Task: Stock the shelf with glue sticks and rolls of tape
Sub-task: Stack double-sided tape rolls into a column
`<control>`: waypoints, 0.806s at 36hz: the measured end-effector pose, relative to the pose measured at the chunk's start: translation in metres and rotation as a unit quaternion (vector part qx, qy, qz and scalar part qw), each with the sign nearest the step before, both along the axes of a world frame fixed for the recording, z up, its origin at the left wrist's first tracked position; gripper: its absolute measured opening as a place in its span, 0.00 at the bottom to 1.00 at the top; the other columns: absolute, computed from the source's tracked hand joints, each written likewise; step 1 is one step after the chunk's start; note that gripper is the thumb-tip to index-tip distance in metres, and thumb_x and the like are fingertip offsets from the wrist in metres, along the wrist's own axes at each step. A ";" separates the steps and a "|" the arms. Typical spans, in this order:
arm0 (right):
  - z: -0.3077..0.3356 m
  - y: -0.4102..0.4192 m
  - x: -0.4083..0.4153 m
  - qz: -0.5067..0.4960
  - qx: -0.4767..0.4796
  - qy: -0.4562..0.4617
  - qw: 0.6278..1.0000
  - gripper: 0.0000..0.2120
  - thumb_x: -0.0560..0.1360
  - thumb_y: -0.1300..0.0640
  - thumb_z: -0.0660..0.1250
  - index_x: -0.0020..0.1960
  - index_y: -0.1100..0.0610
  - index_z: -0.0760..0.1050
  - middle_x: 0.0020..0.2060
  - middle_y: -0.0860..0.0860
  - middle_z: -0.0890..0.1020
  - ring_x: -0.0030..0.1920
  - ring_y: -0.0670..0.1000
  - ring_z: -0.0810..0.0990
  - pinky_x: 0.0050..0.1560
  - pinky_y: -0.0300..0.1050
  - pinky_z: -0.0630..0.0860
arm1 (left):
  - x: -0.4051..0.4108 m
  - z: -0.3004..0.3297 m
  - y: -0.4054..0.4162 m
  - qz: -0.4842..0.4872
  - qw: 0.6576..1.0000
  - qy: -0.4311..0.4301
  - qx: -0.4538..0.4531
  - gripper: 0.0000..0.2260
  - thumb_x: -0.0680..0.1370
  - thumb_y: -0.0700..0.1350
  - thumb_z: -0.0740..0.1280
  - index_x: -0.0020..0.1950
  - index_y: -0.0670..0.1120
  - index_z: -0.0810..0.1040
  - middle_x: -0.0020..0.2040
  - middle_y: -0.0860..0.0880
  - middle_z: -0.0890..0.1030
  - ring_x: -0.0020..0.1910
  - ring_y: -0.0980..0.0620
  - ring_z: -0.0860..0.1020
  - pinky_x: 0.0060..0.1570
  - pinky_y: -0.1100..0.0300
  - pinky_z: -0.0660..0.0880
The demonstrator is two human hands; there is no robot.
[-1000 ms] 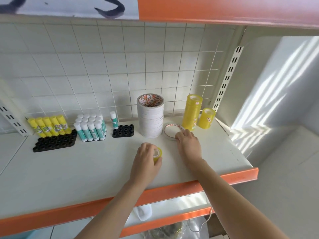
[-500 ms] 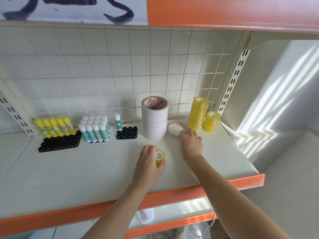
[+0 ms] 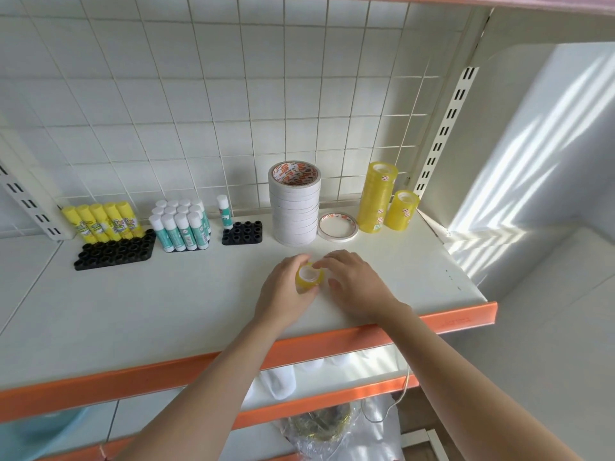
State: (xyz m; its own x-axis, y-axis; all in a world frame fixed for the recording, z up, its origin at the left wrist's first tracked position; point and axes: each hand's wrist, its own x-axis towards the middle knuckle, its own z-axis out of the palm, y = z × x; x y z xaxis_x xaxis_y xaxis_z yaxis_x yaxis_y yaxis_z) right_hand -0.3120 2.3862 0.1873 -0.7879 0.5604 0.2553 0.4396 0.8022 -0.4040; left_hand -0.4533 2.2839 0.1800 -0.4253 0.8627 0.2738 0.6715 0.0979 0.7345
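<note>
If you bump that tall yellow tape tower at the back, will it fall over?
Probably. The tall yellow tape stack is narrow for its height, so a nudge could tip it. Its rolls look loosely stacked, so they might slide apart and roll.

Yellow glue sticks (image 3: pixel 100 222): five, in a row. Teal glue sticks: one block (image 3: pixel 181 225), about a dozen, exact count unclear, plus one single (image 3: pixel 224 211). Black trays: two, one large (image 3: pixel 114 254), one small (image 3: pixel 242 233). White tape: one tall stack (image 3: pixel 295 202), rolls too close to count; one loose roll (image 3: pixel 337 226). Yellow tape: one tall stack (image 3: pixel 377 196), one short stack (image 3: pixel 403 210), one roll (image 3: pixel 308 277) between two hands.
</note>
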 end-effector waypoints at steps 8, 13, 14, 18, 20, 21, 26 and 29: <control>0.005 -0.002 0.008 -0.060 0.045 -0.052 0.996 0.13 0.76 0.54 0.64 0.60 0.50 0.77 0.57 0.51 0.77 0.58 0.56 0.74 0.54 0.50 0.73 | -0.001 0.000 -0.001 -0.014 0.998 0.057 0.000 0.22 0.71 0.46 0.75 0.63 0.46 0.76 0.60 0.50 0.78 0.61 0.49 0.73 0.59 0.61 0.68; 0.007 0.007 0.023 -0.152 0.027 -0.058 0.986 0.13 0.74 0.48 0.66 0.57 0.51 0.77 0.57 0.51 0.77 0.60 0.55 0.73 0.54 0.49 0.71 | 0.002 0.000 -0.002 -0.033 0.990 0.131 -0.041 0.17 0.72 0.49 0.68 0.58 0.43 0.79 0.56 0.47 0.79 0.59 0.44 0.74 0.60 0.54 0.70; 0.008 0.010 0.027 -0.163 0.021 -0.061 0.985 0.13 0.74 0.48 0.66 0.56 0.52 0.77 0.57 0.51 0.77 0.60 0.55 0.73 0.54 0.49 0.71 | 0.002 -0.001 -0.002 -0.035 0.988 0.144 -0.049 0.17 0.72 0.50 0.66 0.56 0.43 0.80 0.55 0.46 0.79 0.58 0.43 0.75 0.60 0.53 0.70; 0.010 0.017 0.044 -0.197 0.019 -0.061 0.978 0.12 0.75 0.48 0.66 0.55 0.52 0.77 0.56 0.51 0.77 0.59 0.55 0.73 0.54 0.49 0.71 | 0.004 -0.001 -0.002 -0.040 0.978 0.194 -0.059 0.17 0.73 0.51 0.60 0.52 0.42 0.80 0.51 0.45 0.79 0.53 0.41 0.77 0.54 0.50 0.74; 0.010 0.018 0.051 -0.222 0.018 -0.046 0.974 0.12 0.75 0.47 0.66 0.55 0.53 0.77 0.55 0.51 0.78 0.58 0.55 0.74 0.53 0.49 0.71 | 0.006 0.003 0.000 -0.043 0.972 0.220 -0.075 0.14 0.74 0.47 0.62 0.53 0.41 0.80 0.52 0.44 0.79 0.54 0.41 0.76 0.54 0.50 0.73; 0.010 0.019 0.054 -0.234 0.016 -0.034 0.972 0.12 0.75 0.48 0.67 0.54 0.54 0.77 0.54 0.52 0.78 0.58 0.56 0.74 0.52 0.49 0.72 | 0.008 0.005 0.002 -0.045 0.968 0.229 -0.090 0.12 0.76 0.45 0.63 0.55 0.42 0.79 0.54 0.45 0.78 0.56 0.41 0.74 0.55 0.50 0.71; 0.013 0.022 0.064 -0.259 0.020 0.028 0.965 0.12 0.75 0.48 0.68 0.54 0.55 0.78 0.55 0.53 0.78 0.56 0.56 0.76 0.47 0.48 0.73 | 0.025 0.016 0.016 -0.074 0.958 0.245 -0.133 0.11 0.78 0.44 0.62 0.59 0.45 0.76 0.58 0.47 0.75 0.60 0.44 0.70 0.56 0.52 0.69; 0.017 0.025 0.069 -0.264 0.037 0.068 0.961 0.11 0.75 0.49 0.68 0.53 0.55 0.78 0.54 0.53 0.78 0.55 0.56 0.76 0.43 0.47 0.72 | 0.039 0.020 0.025 -0.082 0.957 0.243 -0.138 0.11 0.79 0.44 0.61 0.59 0.46 0.76 0.58 0.48 0.74 0.60 0.45 0.70 0.55 0.53 0.69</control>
State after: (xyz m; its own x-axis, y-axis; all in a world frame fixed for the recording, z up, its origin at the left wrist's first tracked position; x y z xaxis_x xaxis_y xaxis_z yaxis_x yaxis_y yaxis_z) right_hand -0.2428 2.4110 0.2046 -0.3551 0.8497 0.3899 0.7410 0.5101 -0.4367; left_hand -0.4148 2.3085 0.2000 -0.1580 0.9748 0.1572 0.9504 0.1069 0.2922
